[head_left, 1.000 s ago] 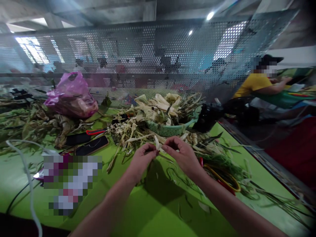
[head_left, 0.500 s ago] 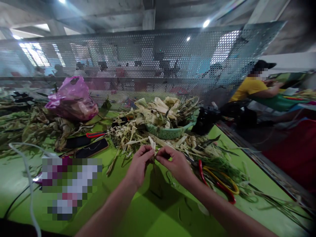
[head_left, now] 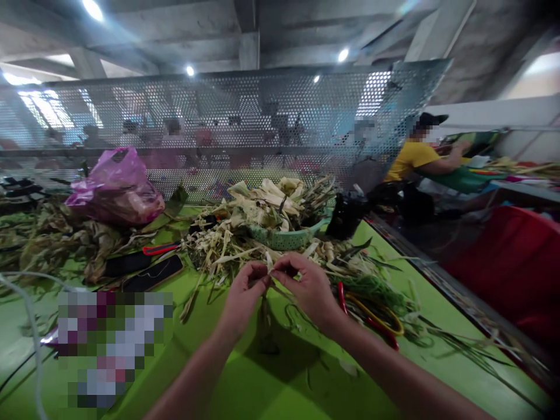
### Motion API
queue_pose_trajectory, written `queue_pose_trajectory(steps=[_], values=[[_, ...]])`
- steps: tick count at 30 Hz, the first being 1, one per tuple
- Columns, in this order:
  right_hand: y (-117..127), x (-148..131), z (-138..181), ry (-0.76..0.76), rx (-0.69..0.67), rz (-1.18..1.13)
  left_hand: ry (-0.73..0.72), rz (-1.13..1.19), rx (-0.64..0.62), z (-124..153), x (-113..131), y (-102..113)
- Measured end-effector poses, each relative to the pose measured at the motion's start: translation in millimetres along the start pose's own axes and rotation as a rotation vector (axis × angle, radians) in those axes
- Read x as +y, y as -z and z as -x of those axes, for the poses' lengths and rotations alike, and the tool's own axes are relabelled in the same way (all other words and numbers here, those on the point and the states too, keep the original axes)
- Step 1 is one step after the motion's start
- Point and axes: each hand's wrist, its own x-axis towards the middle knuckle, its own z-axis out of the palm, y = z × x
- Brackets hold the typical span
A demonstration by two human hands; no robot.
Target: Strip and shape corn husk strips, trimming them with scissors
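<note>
My left hand and my right hand meet above the green table, fingers pinched together on a thin pale leaf strip that pokes up between them. A darker strand hangs down from the pinch toward the table. Just beyond my hands lies a heap of pale and green leaf strips around a green plastic basket filled with more husks.
Red-and-yellow handled scissors lie right of my right hand. Two dark phones and a red-handled tool lie to the left, a pink plastic bag behind them. A perforated metal screen backs the table. A person in yellow sits at right.
My hands have stayed pinched on the strip while working it slightly closer together. The view has tilted up and drifted, so everything sits a little lower and to the left.
</note>
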Motion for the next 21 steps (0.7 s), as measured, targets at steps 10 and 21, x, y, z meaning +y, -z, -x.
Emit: queue_pose_trajectory(steps=[10,21], values=[[-5.3,-0.3,-0.7,-0.21,-0.085,-0.279,0.09,0.113,0.019,-0.6,-5.4,5.4],[-12.0,8.3,5.1,-0.148,0.0,-0.181,0.098,0.173,0.085,-1.3,-9.4,6.1]])
